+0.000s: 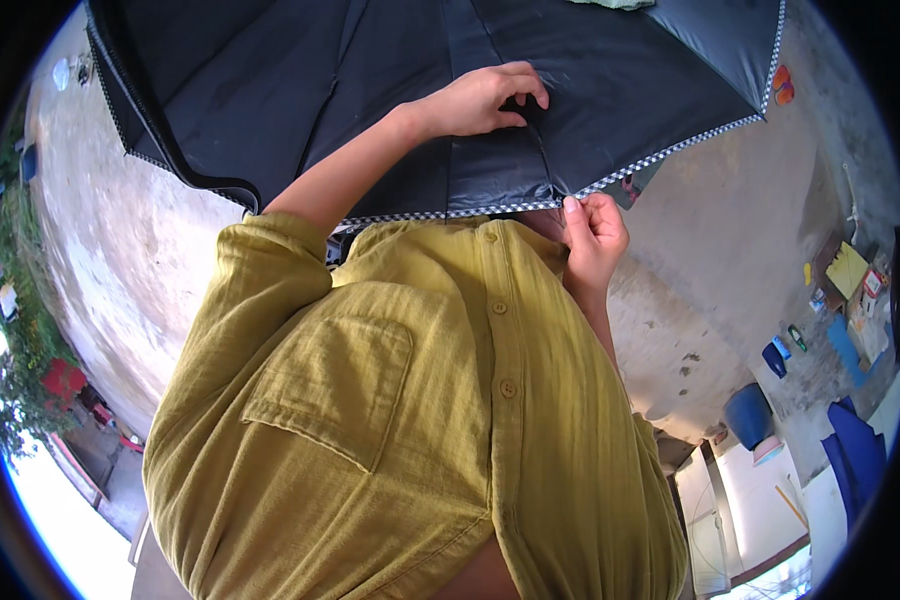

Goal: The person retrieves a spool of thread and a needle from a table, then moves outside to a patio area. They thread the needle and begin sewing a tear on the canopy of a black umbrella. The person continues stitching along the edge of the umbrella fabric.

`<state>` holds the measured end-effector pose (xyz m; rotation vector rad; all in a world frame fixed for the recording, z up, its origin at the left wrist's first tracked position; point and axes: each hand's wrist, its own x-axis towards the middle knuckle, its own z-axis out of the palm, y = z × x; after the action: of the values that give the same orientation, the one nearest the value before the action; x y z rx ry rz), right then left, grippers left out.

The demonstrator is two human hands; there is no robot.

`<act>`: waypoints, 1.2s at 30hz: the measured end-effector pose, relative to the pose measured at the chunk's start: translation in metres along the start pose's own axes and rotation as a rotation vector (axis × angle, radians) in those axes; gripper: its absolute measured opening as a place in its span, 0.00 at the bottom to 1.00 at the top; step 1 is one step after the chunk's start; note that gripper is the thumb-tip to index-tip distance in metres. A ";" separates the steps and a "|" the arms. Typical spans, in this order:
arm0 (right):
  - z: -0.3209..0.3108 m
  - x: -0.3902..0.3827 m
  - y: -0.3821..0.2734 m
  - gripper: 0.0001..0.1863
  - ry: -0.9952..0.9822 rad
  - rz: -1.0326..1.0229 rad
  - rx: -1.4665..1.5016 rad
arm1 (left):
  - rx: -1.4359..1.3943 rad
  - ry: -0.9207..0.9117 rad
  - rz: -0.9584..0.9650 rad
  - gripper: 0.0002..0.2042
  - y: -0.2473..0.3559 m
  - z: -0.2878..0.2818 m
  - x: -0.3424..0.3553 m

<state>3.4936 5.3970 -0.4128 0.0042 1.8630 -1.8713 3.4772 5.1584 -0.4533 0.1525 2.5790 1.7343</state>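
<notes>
A large black umbrella (390, 120) with black-and-white checked edging is spread across the top of the view, its inner seams and thin ribs showing. My left hand (495, 98) reaches over the black fabric beside a rib, with fingers bent and the thumb apart from them; I see nothing held between them. Lower and to the right, my right hand (595, 238) pinches the checked edge where that rib ends, thumb on top. What lies under its fingertips is hidden. Along the umbrella's left side runs a thick, dark curved band (160, 130).
Concrete ground (710, 240) surrounds me. To the right are orange slippers (783, 85), a blue bucket (748, 415), a blue cloth (854, 455) and a yellow piece (847, 270) among scattered items. Green plants (20, 310) and a red object (63, 378) stand at the far left.
</notes>
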 end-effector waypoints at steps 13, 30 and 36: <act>0.003 -0.003 -0.016 0.05 0.006 0.081 0.076 | 0.306 -0.130 0.199 0.10 0.000 -0.002 -0.019; 0.058 0.033 -0.077 0.07 -0.213 -0.061 0.266 | -0.653 0.351 -0.575 0.11 0.086 -0.015 -0.055; 0.040 0.021 -0.043 0.06 -0.137 0.015 0.170 | -0.989 0.394 -0.643 0.13 0.078 -0.017 -0.059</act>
<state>3.4738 5.3498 -0.3776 -0.0509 1.6051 -1.9625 3.5399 5.1661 -0.3769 -0.9731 1.3187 2.5622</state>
